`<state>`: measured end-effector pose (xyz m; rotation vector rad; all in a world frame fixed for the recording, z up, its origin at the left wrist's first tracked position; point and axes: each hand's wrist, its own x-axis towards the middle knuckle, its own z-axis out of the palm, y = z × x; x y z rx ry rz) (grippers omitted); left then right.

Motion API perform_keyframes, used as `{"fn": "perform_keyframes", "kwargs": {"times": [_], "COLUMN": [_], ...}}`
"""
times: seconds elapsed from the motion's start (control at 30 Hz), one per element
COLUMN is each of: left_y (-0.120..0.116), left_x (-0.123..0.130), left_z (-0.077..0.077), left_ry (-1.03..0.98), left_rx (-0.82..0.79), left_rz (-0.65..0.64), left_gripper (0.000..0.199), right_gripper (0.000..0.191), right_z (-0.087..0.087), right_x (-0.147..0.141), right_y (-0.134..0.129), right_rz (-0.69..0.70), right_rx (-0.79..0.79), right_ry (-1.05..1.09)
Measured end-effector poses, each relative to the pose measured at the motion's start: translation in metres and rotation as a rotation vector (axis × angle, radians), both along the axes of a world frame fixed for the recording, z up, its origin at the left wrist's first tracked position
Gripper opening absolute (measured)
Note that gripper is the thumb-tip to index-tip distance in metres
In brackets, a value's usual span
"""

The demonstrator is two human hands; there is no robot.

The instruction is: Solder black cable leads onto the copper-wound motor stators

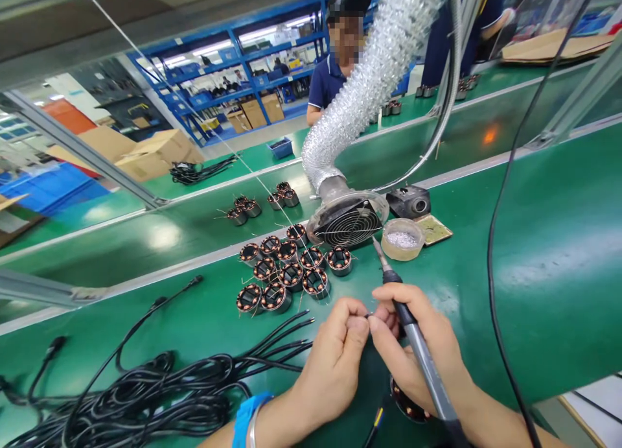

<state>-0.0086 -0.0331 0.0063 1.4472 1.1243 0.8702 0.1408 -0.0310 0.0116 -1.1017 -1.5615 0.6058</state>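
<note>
My right hand (pixel 437 351) is wrapped round a soldering iron (pixel 422 351), its tip pointing up and away from me. The thumb and forefinger of my left hand (pixel 333 354) pinch a small dark piece, too small to name, where they meet my right fingertips. Partly hidden under my right hand sits a stator with copper windings (pixel 408 404). Beside it a black cable end (pixel 375 427) shows coloured wires. Beyond my hands stand several more wound stators (pixel 291 276) with thin wire leads.
A fan-fronted fume hood (pixel 347 224) on a silver duct (pixel 374 78) stands past the stators. Right of it are a round tub (pixel 403 240) of silvery bits and a small square tin (pixel 436 230). Black cables (pixel 160 396) lie left. A co-worker (pixel 335 78) is opposite.
</note>
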Motion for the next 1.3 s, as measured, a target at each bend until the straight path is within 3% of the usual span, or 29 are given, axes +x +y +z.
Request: {"fn": "perform_keyframes", "kwargs": {"times": [0.2,0.33,0.47,0.63,0.83,1.03,1.3], "left_y": [0.007,0.016,0.018,0.012,0.008,0.011,0.016], "left_x": [0.0,-0.005,-0.008,-0.007,-0.005,-0.008,-0.007], "left_z": [-0.005,-0.007,-0.004,0.009,0.022,0.032,0.025], "left_ry": [-0.189,-0.073,0.114,0.274,0.447,0.464,0.432], "left_rx": [-0.163,-0.147,-0.077,-0.007,0.027,0.061,0.053], "left_rz": [0.106,0.032,-0.04,-0.143,-0.221,-0.197,-0.192], "left_gripper": [0.044,0.046,0.043,0.033,0.028,0.017,0.019], "right_gripper": [0.025,0.029,0.027,0.029,0.025,0.024,0.028], "right_z": [-0.008,-0.01,-0.003,0.008,0.007,0.004,0.002], "right_x": [-0.009,0.0,0.015,0.019,0.019,0.032,0.038], "right_y": [-0.008,-0.006,0.004,0.015,0.018,0.025,0.025], "right_rz": [0.018,0.08,0.081,0.269,0.327,0.249,0.339], "right_rx": [0.011,0.014,0.117,0.166,0.187,0.176,0.182], "right_ry": [-0.018,-0.102,-0.221,-0.212,-0.233,-0.218,-0.266]}}
